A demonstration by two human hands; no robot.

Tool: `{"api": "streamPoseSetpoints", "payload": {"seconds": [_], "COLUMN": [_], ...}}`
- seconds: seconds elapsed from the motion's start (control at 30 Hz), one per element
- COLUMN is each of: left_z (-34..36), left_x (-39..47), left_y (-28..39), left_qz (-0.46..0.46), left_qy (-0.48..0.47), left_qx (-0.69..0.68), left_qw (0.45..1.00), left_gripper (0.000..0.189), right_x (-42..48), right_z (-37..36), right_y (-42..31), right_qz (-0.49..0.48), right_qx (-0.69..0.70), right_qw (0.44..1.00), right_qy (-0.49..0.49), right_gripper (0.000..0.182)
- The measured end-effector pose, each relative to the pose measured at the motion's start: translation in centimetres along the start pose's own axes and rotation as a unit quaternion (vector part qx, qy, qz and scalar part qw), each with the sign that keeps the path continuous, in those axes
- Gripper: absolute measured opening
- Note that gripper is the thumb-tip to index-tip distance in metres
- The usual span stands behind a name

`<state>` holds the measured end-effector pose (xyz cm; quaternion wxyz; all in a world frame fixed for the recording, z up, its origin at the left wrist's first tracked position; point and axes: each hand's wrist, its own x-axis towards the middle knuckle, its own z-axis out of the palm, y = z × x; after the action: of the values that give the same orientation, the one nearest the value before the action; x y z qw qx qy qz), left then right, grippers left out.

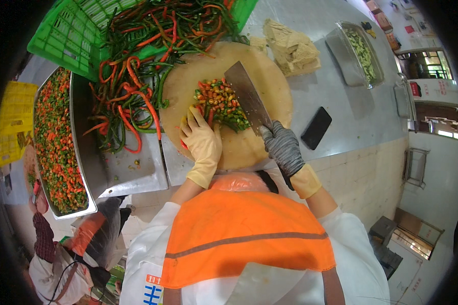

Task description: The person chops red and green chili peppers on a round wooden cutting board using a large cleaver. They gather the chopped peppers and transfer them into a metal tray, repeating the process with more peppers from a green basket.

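Observation:
My right hand (284,146), in a grey knitted glove over a yellow rubber one, grips the handle of a wide cleaver (248,97). The blade rests against the right side of a heap of chopped red and green chili peppers (221,99) on a round cutting board (259,152). In a yellow rubber glove, my left hand (200,137) presses on a few chilies at the heap's lower left, its fingers partly hiding them. Long whole chilies (131,99) lie along the board's left edge, spilling from a green plastic crate (65,38).
Left of the board stands a deep steel pan (57,152) of chopped chilies. A tan porous block (292,47), a black phone (316,128) and a steel pan (345,61) of cut green vegetable lie to the right. A co-worker (66,263) is at lower left.

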<state>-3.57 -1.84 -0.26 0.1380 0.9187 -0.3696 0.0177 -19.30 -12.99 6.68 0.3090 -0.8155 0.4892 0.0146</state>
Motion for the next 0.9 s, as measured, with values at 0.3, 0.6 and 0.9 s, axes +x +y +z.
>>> {"api": "streamPoseSetpoints", "payload": {"seconds": [0.3,0.6,0.9], "left_z": [-0.5,-1.1,0.0], "left_x": [0.0,0.1,-0.7], "left_y": [2.5,-0.1,-0.7], "left_qz": [-0.009,0.063,0.091], "left_qy": [-0.044,-0.061,-0.043], "left_qx": [-0.023,-0.013,0.056], "left_qw": [0.999,0.996,0.993], "left_gripper": [0.101,0.092,0.092], "right_x": [-0.3,0.4,0.3], "right_z": [-0.8,-1.2,-0.9], "right_y": [0.9,0.1,-1.4], "right_qz": [0.02,-0.001,-0.081], "right_qx": [-0.002,0.002,-0.064], "right_qw": [1.0,0.999,0.995], "right_qy": [-0.021,-0.035,-0.015], "right_gripper": [0.034,0.036,0.031]}}
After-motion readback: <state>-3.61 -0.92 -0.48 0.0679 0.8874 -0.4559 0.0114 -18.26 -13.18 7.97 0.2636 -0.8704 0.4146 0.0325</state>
